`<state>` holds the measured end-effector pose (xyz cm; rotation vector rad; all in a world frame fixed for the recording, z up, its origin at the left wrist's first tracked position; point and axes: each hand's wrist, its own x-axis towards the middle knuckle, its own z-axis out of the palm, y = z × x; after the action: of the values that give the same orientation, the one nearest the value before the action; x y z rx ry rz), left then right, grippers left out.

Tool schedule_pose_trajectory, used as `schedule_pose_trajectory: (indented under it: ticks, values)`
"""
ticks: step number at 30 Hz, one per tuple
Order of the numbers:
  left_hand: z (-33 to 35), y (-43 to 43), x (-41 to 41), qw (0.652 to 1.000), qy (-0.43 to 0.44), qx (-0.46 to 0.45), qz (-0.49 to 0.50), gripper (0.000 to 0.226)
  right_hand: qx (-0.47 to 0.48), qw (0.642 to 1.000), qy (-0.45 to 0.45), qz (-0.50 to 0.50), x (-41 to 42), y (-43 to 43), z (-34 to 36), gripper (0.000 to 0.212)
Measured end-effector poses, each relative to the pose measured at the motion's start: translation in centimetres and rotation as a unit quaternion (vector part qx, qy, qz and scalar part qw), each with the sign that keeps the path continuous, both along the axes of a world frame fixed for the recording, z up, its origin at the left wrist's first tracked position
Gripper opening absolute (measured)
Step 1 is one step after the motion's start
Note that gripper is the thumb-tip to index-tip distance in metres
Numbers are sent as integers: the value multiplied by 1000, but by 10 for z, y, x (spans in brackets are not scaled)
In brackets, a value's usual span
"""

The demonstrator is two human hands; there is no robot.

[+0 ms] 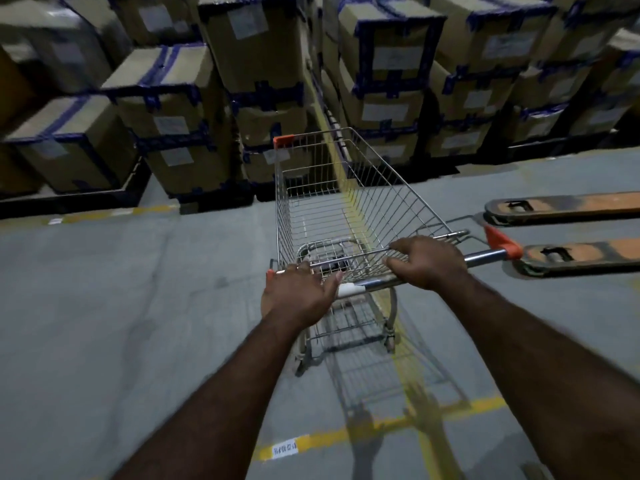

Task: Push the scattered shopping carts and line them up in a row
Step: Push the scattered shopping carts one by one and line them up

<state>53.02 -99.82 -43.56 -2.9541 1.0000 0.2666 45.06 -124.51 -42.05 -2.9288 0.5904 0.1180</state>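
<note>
Cartons at far left, brown card with blue tape and pale labels, stacked several high on a black pallet. In front of them, a worn yellow line along the grey concrete floor. Lower down, a second yellow marking with a small white label, too blurred to read. Further right, left hand at the left end of the handle bar, palm down on it, fingers curled over the far side in a grasp, thumb stretched rightward along the bar. Beyond the bar, shopping cart: a single wire basket, upright on its wheels in the middle of the aisle, nose toward the gap between two carton stacks. On its front left corner, an orange cap. Front end close to the pallets, contact not clear. Right of centre on the same bar, right hand, knuckles up, fingers wrapped over the bar and clenched on it. Just past that hand, bare metal of the bar and an orange end piece. At far right, two flat orange forks low on the floor, tips toward the cart, the nearer one just beside the orange end piece. Behind them, further taped boxes in tall stacks.
</note>
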Motion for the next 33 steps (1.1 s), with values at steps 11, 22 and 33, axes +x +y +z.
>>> schedule_pose_trajectory:
  ticks: [11,22,33]
  values:
    - [12,-8,1,999,1,-16,-50,59,-3,995,92,25,47,-39,-2,70]
    - [80,61,-2,997,-8,-50,52,60,-13,983,-13,182,63,128,49,79]
    - [136,226,-58,985,-85,-42,147,81,-42,953,-74,290,32,290,115,83]
